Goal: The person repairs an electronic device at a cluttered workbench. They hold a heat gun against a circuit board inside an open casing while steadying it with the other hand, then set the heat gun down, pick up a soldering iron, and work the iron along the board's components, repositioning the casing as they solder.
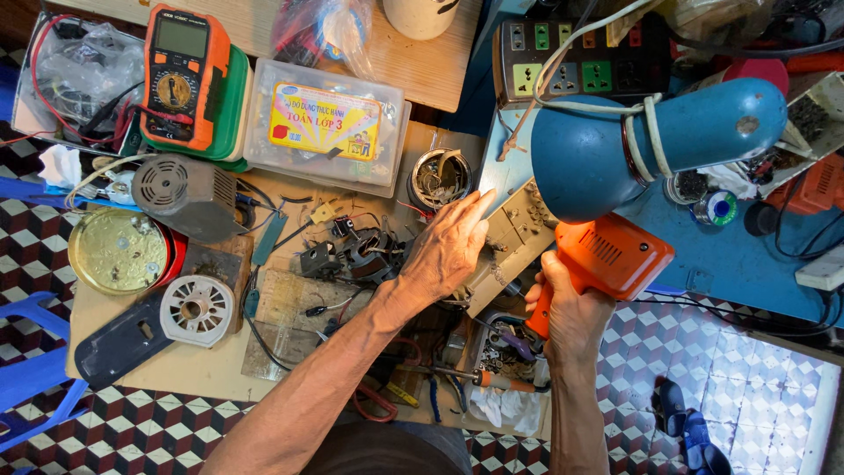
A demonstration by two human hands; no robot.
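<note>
Right under the blue lamp shade (615, 149), a beige circuit board (510, 242) lies tilted at the edge of the cluttered table (202, 369), and it is the piece being worked on. The left hand (444, 251) rests flat on the board's near side, fingers spread and pressing down rather than pinching anything, the fingertips reaching toward a round tin of scraps (440, 176). The right hand (571, 308) has its grip wrapped tight around the handle of an orange soldering gun (611, 255), whose body sits just beside the board; the tip is hidden under the lamp, so where it touches cannot be told. To do this well, I judge the board should stay pinned firmly so it cannot rock, with the left fingers kept away from the hot tip, and the gun held steady at one joint. Nearby lie a small wound motor core (365, 251), an orange multimeter (180, 75) and a clear plastic box (325, 123).
</note>
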